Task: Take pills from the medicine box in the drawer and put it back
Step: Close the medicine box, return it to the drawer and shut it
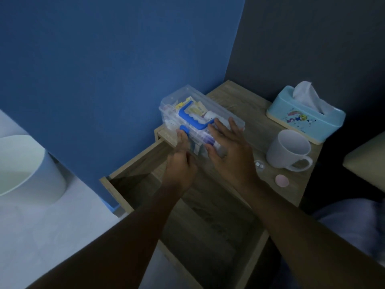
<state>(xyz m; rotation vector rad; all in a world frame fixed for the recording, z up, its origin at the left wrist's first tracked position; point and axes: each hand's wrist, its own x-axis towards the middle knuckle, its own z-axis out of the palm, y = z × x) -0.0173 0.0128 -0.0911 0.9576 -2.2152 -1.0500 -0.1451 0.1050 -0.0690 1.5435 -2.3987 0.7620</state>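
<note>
A clear plastic medicine box (187, 105) with a blue handle (194, 118) and blue latch rests on the left part of the wooden nightstand top (245, 105), above the pulled-out drawer (200, 222). My left hand (181, 163) grips the box's near left end, thumb by the blue latch. On the box's near right side lies my right hand (231, 149), fingers spread across the lid. A small clear cap holding white pills (259, 165) sits on the top just right of my right hand. Beside it lies a pink round lid (281, 181).
A white mug (288, 150) stands right of the box, and a light blue tissue box (306, 115) is behind it. A blue wall panel runs along the left. A white bin (27, 170) sits on the floor at far left. The drawer's inside is dark.
</note>
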